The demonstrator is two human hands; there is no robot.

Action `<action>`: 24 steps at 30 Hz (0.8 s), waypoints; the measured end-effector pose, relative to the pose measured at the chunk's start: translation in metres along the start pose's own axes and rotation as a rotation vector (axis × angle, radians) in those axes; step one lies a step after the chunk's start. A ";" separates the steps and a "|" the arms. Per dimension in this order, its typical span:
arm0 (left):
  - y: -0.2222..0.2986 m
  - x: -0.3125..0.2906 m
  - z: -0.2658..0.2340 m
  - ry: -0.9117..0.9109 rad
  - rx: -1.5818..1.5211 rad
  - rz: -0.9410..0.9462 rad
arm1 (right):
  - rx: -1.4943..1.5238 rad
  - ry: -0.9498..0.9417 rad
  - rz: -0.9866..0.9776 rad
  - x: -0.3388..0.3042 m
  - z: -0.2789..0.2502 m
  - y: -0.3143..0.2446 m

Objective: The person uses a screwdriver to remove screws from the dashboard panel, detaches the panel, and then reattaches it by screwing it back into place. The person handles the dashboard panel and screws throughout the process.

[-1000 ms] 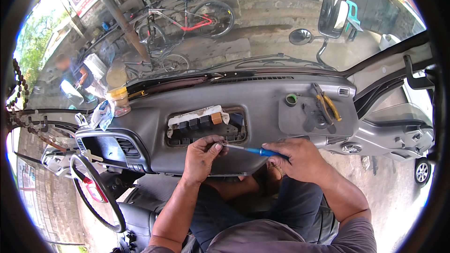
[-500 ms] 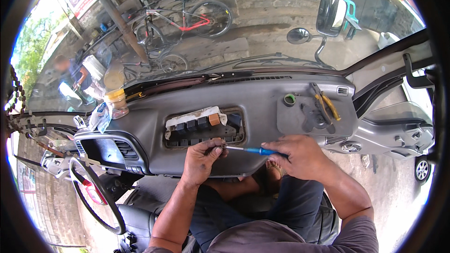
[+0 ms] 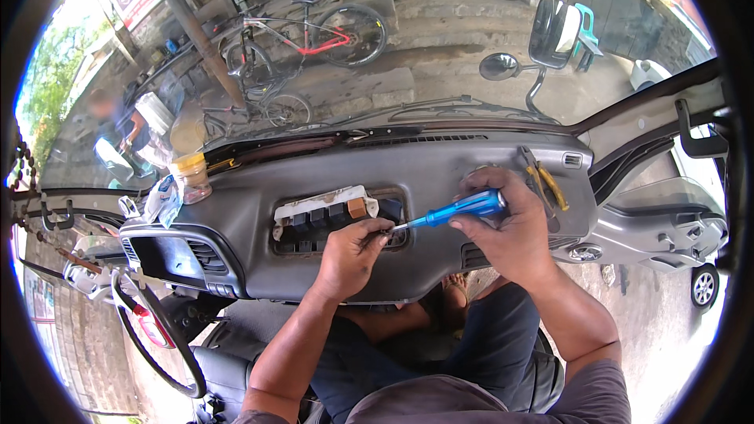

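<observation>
Beyond the curved grey plastic dashboard [image 3: 444,161] of a vehicle cab, a red-and-grey bicycle [image 3: 305,50] stood outside. The right hand [image 3: 509,224] grasped the translucent blue plastic handle of a slim, metal-shanked screwdriver [image 3: 465,208], which was held aslant at the near right corner of a rectangular recess [image 3: 408,212] in the dashboard. Its tip met the left hand [image 3: 348,259], whose thumb and forefinger pinched together there; whether they gripped something small besides could not be told.

A shove along the handle could have made the shank skid and jab the left fingertips, since they lay right in its line. Anything tiny in that pinch could have dropped among the black, boxy plastic blocks [image 3: 318,218] beside the long white plastic strip [image 3: 326,202], because the recess gaped close by. A careless forward swing of the right hand could also have knocked the yellow-handled metal pliers [image 3: 553,186] lying near it.
</observation>
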State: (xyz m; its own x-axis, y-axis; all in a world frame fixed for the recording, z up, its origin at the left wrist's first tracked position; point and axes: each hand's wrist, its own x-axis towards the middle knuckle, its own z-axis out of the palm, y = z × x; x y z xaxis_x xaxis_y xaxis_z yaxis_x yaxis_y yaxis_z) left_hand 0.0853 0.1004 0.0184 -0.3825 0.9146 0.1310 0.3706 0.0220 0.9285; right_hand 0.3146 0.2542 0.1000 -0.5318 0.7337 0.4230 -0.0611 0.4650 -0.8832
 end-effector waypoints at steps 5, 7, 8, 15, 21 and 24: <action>0.007 0.015 0.005 -0.097 0.299 0.101 | -0.353 -0.180 -0.240 0.014 0.006 -0.006; 0.008 0.018 0.004 -0.140 0.369 0.140 | -0.380 -0.218 -0.261 0.023 0.012 -0.008; 0.008 0.018 0.004 -0.171 0.375 0.113 | -0.379 -0.243 -0.269 0.028 0.015 -0.009; 0.002 0.020 0.000 -0.335 0.480 0.083 | -0.333 -0.447 -0.177 0.048 0.028 -0.003; -0.003 0.021 -0.002 -0.354 0.482 0.078 | -0.335 -0.550 -0.156 0.055 0.033 0.000; -0.002 0.021 -0.002 -0.372 0.511 0.028 | -0.347 -0.602 -0.143 0.059 0.037 -0.002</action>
State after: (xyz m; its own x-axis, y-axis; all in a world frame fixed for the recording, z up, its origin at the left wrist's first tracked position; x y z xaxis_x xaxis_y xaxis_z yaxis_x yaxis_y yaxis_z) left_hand 0.0754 0.1192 0.0203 -0.0811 0.9947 -0.0625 0.7686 0.1024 0.6314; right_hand 0.2518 0.2780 0.1194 -0.9192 0.2993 0.2560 0.0547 0.7408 -0.6695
